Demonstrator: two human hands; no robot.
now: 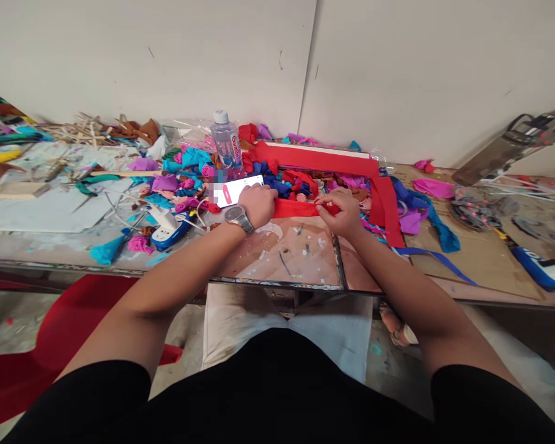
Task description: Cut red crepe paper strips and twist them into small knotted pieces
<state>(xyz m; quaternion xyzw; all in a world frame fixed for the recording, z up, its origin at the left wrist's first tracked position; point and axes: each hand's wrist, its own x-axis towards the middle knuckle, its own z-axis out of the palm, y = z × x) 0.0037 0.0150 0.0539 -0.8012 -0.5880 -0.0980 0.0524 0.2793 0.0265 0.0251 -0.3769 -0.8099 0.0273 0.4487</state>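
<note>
A red strip [296,209] of thin, crepe-like material stretches flat near the front of the table. My left hand [260,205], with a watch on its wrist, is closed on the strip's left end. At the other end, my right hand [341,213] pinches the strip between thumb and fingers. Behind both hands, crumpled coloured pieces [300,185] lie in a heap. A long red band [324,161] runs along the back of that heap, and more red strips [387,209] lie at its right side. Close by my left hand is a lit phone [234,190].
A clear bottle [226,148] stands behind the phone. Left are a blue-and-white power strip [171,233] with a plugged-in charger, coloured scraps [166,183] and wooden sticks [86,131]. A dark translucent bottle [485,151] and cardboard [481,259] are at right. A wall closes the back.
</note>
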